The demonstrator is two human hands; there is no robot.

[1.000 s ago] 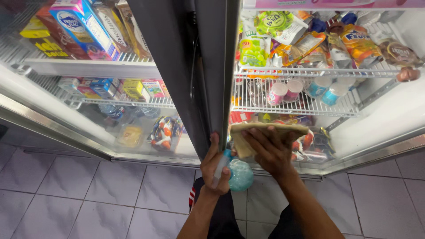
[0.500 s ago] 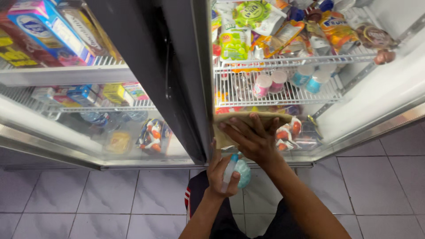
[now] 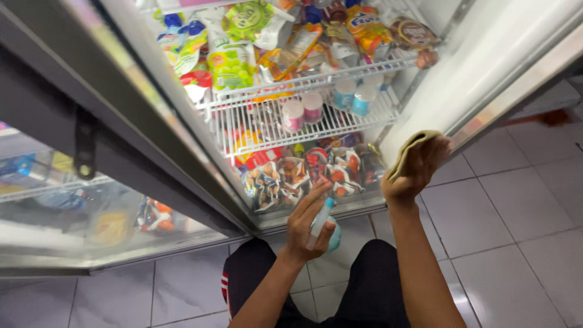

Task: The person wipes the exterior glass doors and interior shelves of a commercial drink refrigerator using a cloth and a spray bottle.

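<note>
My right hand [image 3: 414, 170] presses a folded yellowish cloth [image 3: 408, 150] against the lower inner face of the open white fridge door [image 3: 486, 79]. My left hand [image 3: 310, 225] grips a light blue spray bottle [image 3: 325, 229] low in front of the fridge's bottom sill. Behind both hands the open compartment shows wire shelves [image 3: 279, 115] packed with colourful snack packets and small cups.
A second fridge door with a glass front [image 3: 91, 212] stands shut at the left, with cartons and packets behind it. A dark door frame [image 3: 127, 140] divides the two sides. Grey floor tiles [image 3: 516, 243] lie below, and my dark trouser legs [image 3: 255, 273] show at the bottom.
My right hand carried the cloth from the fridge's lower front edge rightward onto the open door. The left hand with the spray bottle dropped slightly. The view swung right.
</note>
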